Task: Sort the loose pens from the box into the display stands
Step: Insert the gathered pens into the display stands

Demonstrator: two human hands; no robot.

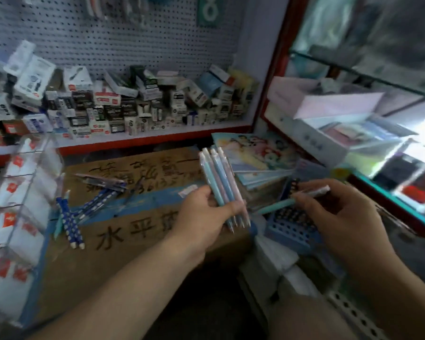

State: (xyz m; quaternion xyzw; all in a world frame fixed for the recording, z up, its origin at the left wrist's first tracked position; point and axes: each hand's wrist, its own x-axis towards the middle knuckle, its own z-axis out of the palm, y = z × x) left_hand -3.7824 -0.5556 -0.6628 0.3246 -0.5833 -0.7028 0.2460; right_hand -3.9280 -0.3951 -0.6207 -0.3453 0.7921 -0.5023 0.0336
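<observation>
My left hand (207,212) grips a bundle of several pastel pens (219,177), tips pointing down toward me, caps up. My right hand (339,214) pinches a single teal pen (304,197) that lies nearly level, just right of the bundle. Under both hands sits a blue perforated basket (290,229). Loose dark blue dotted pens (70,224) lie on a taped cardboard box (138,236) to the left. A clear tiered display stand (17,200) with white packs stands at the far left.
A shelf (157,133) of stacked small pen boxes runs along the pegboard wall behind. Picture books (255,153) lie behind the basket. A glass counter (378,168) with trays is on the right. More pens in wrap (101,180) lie on the cardboard.
</observation>
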